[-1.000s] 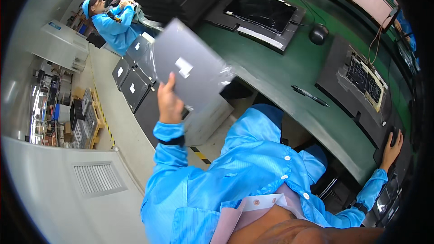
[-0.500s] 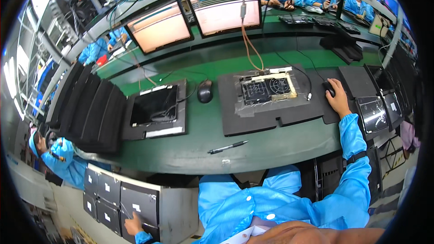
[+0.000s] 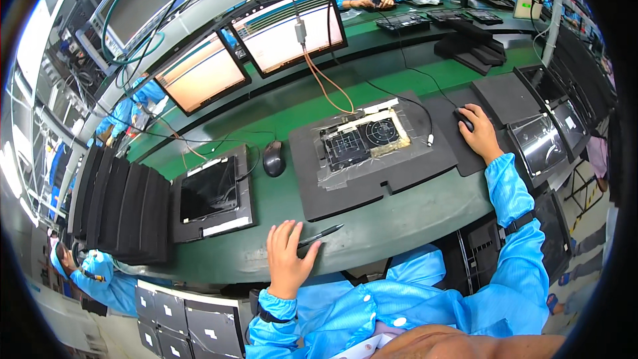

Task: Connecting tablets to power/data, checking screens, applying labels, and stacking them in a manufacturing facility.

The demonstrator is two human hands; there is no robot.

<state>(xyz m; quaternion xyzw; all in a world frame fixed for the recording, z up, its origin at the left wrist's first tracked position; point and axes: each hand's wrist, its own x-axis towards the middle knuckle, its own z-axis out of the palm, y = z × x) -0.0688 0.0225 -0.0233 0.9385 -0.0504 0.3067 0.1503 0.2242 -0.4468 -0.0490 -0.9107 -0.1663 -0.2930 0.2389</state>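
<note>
My right hand (image 3: 480, 136) rests over a black computer mouse (image 3: 462, 119) on a dark pad at the right side of the green bench. Near the bench's front edge, my left hand (image 3: 287, 259) lies with its fingers stretched out and holds nothing. A black pen (image 3: 325, 234) lies right beside its thumb; whether they touch is hard to tell. Ahead, a grey foam board (image 3: 312, 199) carries a taped-down fixture (image 3: 365, 136) with printed line patterns. Left of it, a dark flat display panel (image 3: 209, 189) sits on a smaller foam board, and a second black mouse (image 3: 273, 159) stands between the boards.
Thick black foam sheets (image 3: 123, 209) are stacked at the left end. Two lit monitors (image 3: 289, 30) stand behind, with cables hanging down. Film-covered panels (image 3: 539, 143) lie at far right. Dark boxed panels (image 3: 212, 329) sit below left. Co-workers in blue work beyond the bench.
My left hand has come up from the dark panels at lower left to the bench by the pen. The view has turned somewhat; my right hand stays on the mouse.
</note>
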